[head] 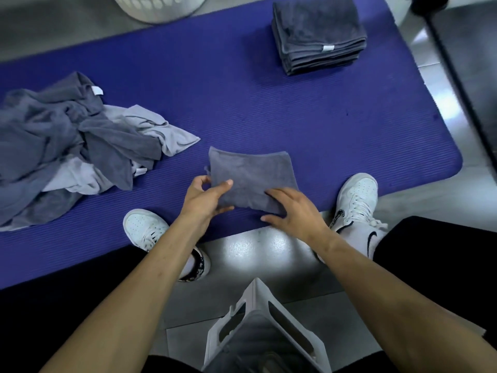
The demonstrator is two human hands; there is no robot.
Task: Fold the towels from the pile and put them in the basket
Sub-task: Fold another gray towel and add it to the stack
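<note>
Grey towel (251, 179) folded on blue mat (269, 109) | left hand (205, 200) pinching its left edge | right hand (294, 211) flat, fingers pressing near corner | pile (67, 146) left | basket (158, 6) far

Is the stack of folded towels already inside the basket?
No, the stack of folded towels sits on the blue mat, right of the white basket.

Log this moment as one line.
left hand grips towel | right hand presses it flat | pile unfolded | stack on mat
</note>
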